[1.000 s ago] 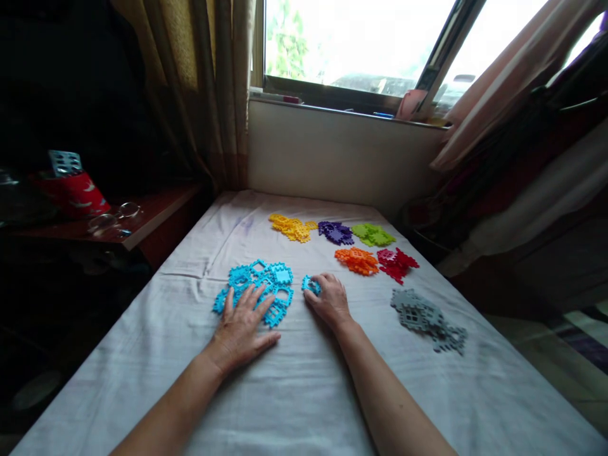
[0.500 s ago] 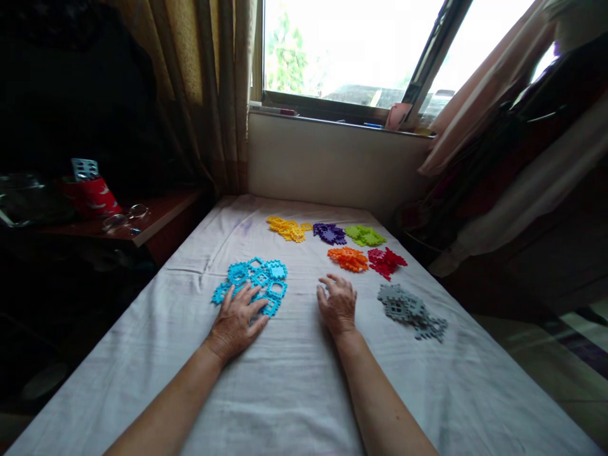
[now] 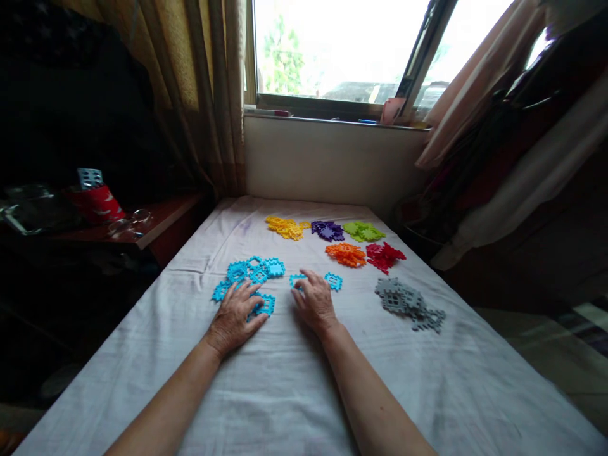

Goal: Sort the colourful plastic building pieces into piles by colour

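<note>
Light-blue toothed interlocking tiles [image 3: 236, 271] lie in a loose cluster on the left half of the white sheet. My left hand [image 3: 235, 313] rests flat with spread fingers over the near part of this cluster and hides some tiles. My right hand [image 3: 316, 301] has its fingers bent over a single light-blue tile [image 3: 295, 278], just right of the cluster. The fingers partly cover that tile. Another light-blue tile [image 3: 334, 281] with a windowed centre lies flat just right of my right hand, touching nothing else.
Farther back are piles of yellow [image 3: 287, 228], purple [image 3: 327, 230], lime green [image 3: 363, 231], orange [image 3: 346, 254] and red tiles [image 3: 384, 256]. A grey pile [image 3: 409, 304] lies at the right. Glasses [image 3: 130, 225] and a red cup [image 3: 99, 204] stand on a side table at left.
My right hand has moved left, and one light-blue tile is now apart from the cluster at its fingers. Another tile now shows right of that hand. The left hand stays in place.
</note>
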`<state>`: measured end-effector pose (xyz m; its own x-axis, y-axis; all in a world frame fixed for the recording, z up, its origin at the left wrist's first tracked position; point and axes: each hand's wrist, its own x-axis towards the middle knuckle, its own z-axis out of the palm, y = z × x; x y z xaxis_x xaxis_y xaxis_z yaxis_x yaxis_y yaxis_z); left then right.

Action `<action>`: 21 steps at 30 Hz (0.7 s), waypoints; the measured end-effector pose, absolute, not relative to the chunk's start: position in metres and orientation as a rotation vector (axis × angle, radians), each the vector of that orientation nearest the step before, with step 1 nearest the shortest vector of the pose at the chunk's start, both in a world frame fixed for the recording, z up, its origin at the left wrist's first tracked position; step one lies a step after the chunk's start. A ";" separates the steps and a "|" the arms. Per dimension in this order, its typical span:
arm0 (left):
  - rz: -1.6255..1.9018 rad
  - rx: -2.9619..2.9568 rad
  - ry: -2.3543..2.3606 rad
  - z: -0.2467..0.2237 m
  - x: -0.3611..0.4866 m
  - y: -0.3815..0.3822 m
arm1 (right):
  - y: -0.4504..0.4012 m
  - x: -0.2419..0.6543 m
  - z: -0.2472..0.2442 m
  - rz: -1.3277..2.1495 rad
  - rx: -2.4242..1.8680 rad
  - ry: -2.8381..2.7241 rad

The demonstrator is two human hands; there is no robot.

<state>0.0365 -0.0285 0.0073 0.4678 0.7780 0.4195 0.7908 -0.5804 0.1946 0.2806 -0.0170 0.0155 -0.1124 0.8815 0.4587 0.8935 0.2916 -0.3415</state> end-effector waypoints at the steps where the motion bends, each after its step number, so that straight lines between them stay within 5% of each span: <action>1: -0.739 -2.666 -1.429 0.007 0.036 -0.028 | -0.016 0.290 0.015 -0.076 -1.646 -1.873; 8: -0.749 -2.714 -1.439 0.009 0.034 -0.028 | -0.011 0.347 0.001 -0.125 -2.047 -1.466; 21: -0.792 -2.707 -1.508 0.003 0.020 -0.026 | -0.036 0.249 0.023 0.314 -1.331 -2.307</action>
<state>0.0197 -0.0259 0.0033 0.4332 0.8116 0.3920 0.7835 -0.5541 0.2812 0.2485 -0.0360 0.0233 -0.4291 0.8614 0.2717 0.7575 0.5071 -0.4112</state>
